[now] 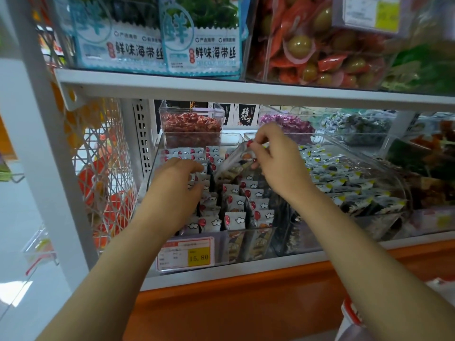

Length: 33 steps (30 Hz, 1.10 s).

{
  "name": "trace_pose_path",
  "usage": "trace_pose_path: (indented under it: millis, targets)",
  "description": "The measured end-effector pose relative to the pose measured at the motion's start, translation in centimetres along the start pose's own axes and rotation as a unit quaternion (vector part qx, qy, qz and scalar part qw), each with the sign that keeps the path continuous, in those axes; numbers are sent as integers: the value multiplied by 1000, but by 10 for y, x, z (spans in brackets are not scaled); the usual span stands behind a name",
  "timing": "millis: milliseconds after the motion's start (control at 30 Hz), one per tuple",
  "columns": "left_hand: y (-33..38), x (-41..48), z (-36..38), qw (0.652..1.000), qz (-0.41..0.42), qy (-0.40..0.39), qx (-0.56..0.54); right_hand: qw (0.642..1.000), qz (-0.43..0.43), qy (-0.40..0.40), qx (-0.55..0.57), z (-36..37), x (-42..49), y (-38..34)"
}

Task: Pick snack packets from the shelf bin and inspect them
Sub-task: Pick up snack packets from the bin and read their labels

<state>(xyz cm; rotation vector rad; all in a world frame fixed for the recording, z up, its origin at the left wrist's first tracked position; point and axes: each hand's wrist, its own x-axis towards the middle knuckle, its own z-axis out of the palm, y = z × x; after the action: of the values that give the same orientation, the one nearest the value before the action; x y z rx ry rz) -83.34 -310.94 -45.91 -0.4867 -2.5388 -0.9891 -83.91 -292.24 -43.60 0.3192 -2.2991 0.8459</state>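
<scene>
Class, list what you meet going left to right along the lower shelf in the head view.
white wire basket → left hand → snack packet → right hand, pinching that packet → yellow-marked packets → dark green packets

I am standing in a shop, facing a white shelf that is carrying clear plastic bins heaped with small wrapped snack packets. A printed price tag reading 15.80 is hanging on one bin's front, and bagged seaweed packs are standing overhead.
</scene>
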Motion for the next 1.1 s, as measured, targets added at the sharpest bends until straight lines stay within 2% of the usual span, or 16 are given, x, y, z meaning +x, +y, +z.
trace_pose_path:
  millis: [67, 167, 333, 433, 600, 700, 933, 1100]
  targets:
    - [1, 0, 2, 1000, -2, 1, -19, 994, 41, 53, 88, -6, -10, 0]
    - [4, -1, 5, 998, -19, -9, -60, 977, 101, 97, 160, -11, -26, 1]
    - [11, -5, 7, 987, -39, -31, -150, 930, 181, 78, 309, -10, -38, -1]
    - [13, -5, 5, 970, -87, -21, -227, 900, 198, 66, 383, -13, -40, -2]
    - [11, -3, 4, 913, -177, -28, -366, 817, 240, 33, 523, -18, -44, -4]
    - [14, -4, 4, 868, -198, -30, -455, 780, 261, 23, 569, -19, -44, -5]
    - [15, -5, 4, 819, -214, -15, -532, 750, 279, 33, 599, -20, -45, -7]
    - [17, -4, 1, 747, -215, -69, -626, 747, 288, 49, 598, -18, -45, -5]
